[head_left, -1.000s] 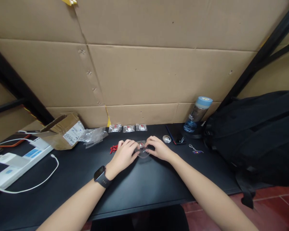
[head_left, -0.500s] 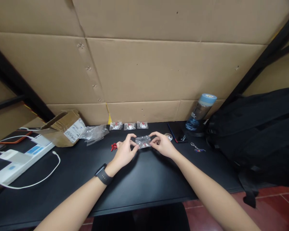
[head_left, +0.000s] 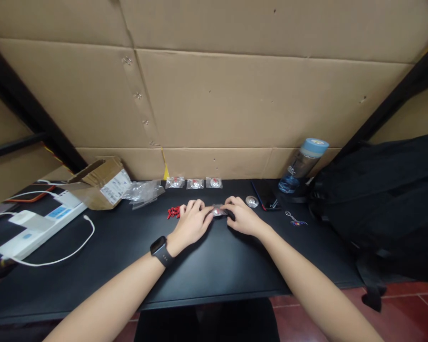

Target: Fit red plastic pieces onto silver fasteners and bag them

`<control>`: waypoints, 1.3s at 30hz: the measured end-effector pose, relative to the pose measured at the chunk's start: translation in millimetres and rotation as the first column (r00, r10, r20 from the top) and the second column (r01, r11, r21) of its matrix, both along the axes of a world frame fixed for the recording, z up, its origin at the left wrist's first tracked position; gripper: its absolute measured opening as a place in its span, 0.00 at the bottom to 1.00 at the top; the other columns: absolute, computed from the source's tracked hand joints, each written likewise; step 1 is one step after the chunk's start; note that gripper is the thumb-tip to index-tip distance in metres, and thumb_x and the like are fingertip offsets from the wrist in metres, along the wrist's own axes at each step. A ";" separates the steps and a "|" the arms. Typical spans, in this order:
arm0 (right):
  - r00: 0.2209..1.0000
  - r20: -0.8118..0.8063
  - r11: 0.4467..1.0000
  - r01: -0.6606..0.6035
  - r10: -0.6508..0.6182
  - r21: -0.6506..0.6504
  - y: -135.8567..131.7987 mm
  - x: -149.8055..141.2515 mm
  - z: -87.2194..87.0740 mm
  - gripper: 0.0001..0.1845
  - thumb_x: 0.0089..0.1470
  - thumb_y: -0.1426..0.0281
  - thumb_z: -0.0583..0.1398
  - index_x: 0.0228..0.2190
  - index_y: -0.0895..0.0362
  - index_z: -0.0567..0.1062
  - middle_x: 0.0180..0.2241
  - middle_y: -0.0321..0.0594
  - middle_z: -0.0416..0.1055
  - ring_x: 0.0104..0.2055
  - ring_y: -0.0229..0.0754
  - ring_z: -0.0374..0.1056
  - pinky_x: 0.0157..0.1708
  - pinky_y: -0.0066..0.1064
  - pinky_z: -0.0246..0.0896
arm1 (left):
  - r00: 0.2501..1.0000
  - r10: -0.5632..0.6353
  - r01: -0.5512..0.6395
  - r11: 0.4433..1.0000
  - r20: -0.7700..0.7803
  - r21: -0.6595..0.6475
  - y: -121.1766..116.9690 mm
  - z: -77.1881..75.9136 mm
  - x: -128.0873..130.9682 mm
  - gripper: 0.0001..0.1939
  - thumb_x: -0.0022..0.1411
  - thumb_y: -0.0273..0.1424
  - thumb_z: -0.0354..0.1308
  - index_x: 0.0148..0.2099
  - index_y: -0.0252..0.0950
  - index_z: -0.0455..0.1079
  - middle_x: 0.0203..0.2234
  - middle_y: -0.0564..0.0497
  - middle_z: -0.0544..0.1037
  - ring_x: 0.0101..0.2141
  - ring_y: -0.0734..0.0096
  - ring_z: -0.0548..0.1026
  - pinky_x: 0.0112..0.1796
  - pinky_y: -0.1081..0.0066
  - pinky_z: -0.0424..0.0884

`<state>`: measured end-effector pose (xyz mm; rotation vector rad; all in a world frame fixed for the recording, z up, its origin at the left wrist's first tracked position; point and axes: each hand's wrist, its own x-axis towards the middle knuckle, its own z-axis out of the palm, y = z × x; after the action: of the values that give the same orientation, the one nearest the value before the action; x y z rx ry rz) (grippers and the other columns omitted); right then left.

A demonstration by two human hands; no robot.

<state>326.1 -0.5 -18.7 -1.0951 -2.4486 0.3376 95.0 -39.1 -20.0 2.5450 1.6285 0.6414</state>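
Observation:
Between my two hands is a small clear plastic packet (head_left: 218, 211) with something silvery and red inside, low at the desk surface. My left hand (head_left: 191, 223), below a black wristwatch (head_left: 160, 251), has its fingertips on the packet's left edge. On the opposite edge, the bent fingers of my right hand (head_left: 244, 217) grip it, partly hiding it. Small red pieces (head_left: 173, 212) lie in a pile just left of my left hand. A loose silver round disc (head_left: 251, 202) lies beyond my right hand. Three similar packets (head_left: 195, 184) stand in a row behind.
Left: an open cardboard box (head_left: 107, 185), empty plastic bags (head_left: 144, 191) and a white power strip (head_left: 43, 230) with cables. Right: a phone (head_left: 266, 195), a blue-capped bottle (head_left: 299, 166), a small charm on a cord (head_left: 296, 221) and a black backpack (head_left: 388, 204). Cardboard (head_left: 214, 99) walls the back.
The packet, held flat and spread before, is now lower and bunched between my fingertips. My left fingers have come over its edge. The view has shifted slightly.

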 end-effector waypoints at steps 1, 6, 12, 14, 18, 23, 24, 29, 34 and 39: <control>1.000 0.004 1.000 -0.004 0.004 0.009 -0.1 -0.3 0.1 0.19 0.51 0.76 0.64 0.47 0.54 0.77 0.50 0.47 0.70 0.51 0.51 0.65 0.53 0.43 0.62 | 1.000 -0.008 0.008 1.000 -0.002 0.008 -0.2 -0.2 -0.1 0.18 0.72 0.42 0.48 0.57 0.46 0.72 0.49 0.44 0.72 0.52 0.53 0.65 0.47 0.56 0.58; 1.000 -0.009 0.999 0.015 -0.015 -0.029 1.4 -5.8 -1.8 0.14 0.58 0.71 0.63 0.47 0.52 0.75 0.46 0.44 0.76 0.50 0.48 0.68 0.50 0.42 0.61 | 0.998 -0.069 0.069 0.997 0.012 0.018 1.5 -4.3 -1.2 0.17 0.68 0.39 0.55 0.56 0.43 0.71 0.54 0.44 0.73 0.60 0.48 0.59 0.53 0.50 0.56; 0.996 -0.080 0.998 0.029 -0.033 -0.050 4.8 -5.0 -0.5 0.09 0.62 0.68 0.61 0.43 0.51 0.78 0.42 0.41 0.79 0.44 0.45 0.71 0.48 0.38 0.61 | 0.999 -0.024 0.023 0.999 0.034 0.037 4.3 -5.5 -1.4 0.11 0.72 0.37 0.52 0.50 0.43 0.74 0.50 0.47 0.77 0.58 0.52 0.61 0.51 0.52 0.56; 0.990 -0.128 0.996 0.044 -0.054 -0.083 5.8 -4.3 0.1 0.08 0.63 0.67 0.60 0.41 0.52 0.79 0.39 0.40 0.80 0.41 0.45 0.72 0.46 0.36 0.62 | 0.999 0.008 -0.011 0.998 0.042 0.067 4.8 -5.2 -1.4 0.12 0.73 0.37 0.50 0.47 0.42 0.75 0.50 0.46 0.76 0.57 0.53 0.62 0.50 0.52 0.56; 0.968 -0.226 0.968 0.049 -0.107 -0.245 7.7 -4.9 -3.1 0.09 0.62 0.66 0.59 0.38 0.54 0.79 0.34 0.40 0.80 0.33 0.42 0.74 0.38 0.31 0.65 | 0.999 0.033 -0.036 0.996 0.043 0.076 4.4 -4.7 -1.0 0.14 0.72 0.38 0.51 0.42 0.40 0.77 0.50 0.45 0.75 0.56 0.52 0.63 0.49 0.52 0.57; 0.958 -0.187 0.947 0.159 -0.216 -0.280 9.1 -4.1 -8.2 0.10 0.59 0.68 0.62 0.43 0.54 0.77 0.27 0.35 0.77 0.27 0.39 0.71 0.31 0.28 0.62 | 0.999 0.023 -0.025 0.997 0.026 0.077 2.5 -3.7 -0.2 0.16 0.71 0.38 0.52 0.35 0.37 0.76 0.48 0.45 0.75 0.55 0.52 0.63 0.48 0.52 0.58; 0.961 -0.164 0.953 0.179 -0.222 -0.243 8.7 -3.8 -7.8 0.12 0.59 0.68 0.62 0.45 0.54 0.77 0.27 0.34 0.76 0.27 0.39 0.69 0.32 0.28 0.61 | 1.000 0.028 -0.029 0.996 0.012 0.086 2.4 -3.5 -0.3 0.16 0.71 0.38 0.53 0.35 0.37 0.76 0.48 0.44 0.75 0.55 0.52 0.63 0.48 0.52 0.58; 0.998 -0.056 0.999 0.038 -0.039 -0.015 6.4 -3.7 -2.2 0.13 0.60 0.62 0.64 0.47 0.48 0.80 0.38 0.40 0.72 0.41 0.44 0.67 0.46 0.35 0.61 | 0.993 0.098 -0.088 0.986 -0.067 0.142 1.8 -2.9 -0.2 0.12 0.69 0.40 0.56 0.38 0.38 0.74 0.47 0.43 0.75 0.54 0.49 0.63 0.47 0.52 0.59; 0.995 0.053 0.994 0.085 -0.089 0.061 19.2 5.5 -3.1 0.14 0.56 0.57 0.67 0.45 0.45 0.81 0.47 0.42 0.72 0.48 0.48 0.65 0.48 0.41 0.58 | 0.992 0.116 -0.106 0.981 -0.051 0.164 0.0 0.7 1.0 0.11 0.69 0.38 0.55 0.39 0.39 0.74 0.47 0.43 0.74 0.55 0.50 0.63 0.48 0.53 0.59; 0.984 0.090 0.983 0.140 -0.152 0.121 27.8 11.8 3.9 0.16 0.61 0.62 0.63 0.50 0.45 0.78 0.54 0.43 0.73 0.53 0.51 0.65 0.49 0.44 0.57 | 0.989 0.150 -0.150 0.970 0.016 0.192 7.2 15.2 -20.1 0.09 0.68 0.35 0.55 0.38 0.40 0.74 0.48 0.45 0.76 0.55 0.51 0.64 0.48 0.54 0.59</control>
<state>337.9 27.3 -14.9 -1.2601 -2.4205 0.0988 74.9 -31.8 -4.8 2.5641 1.8574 0.8538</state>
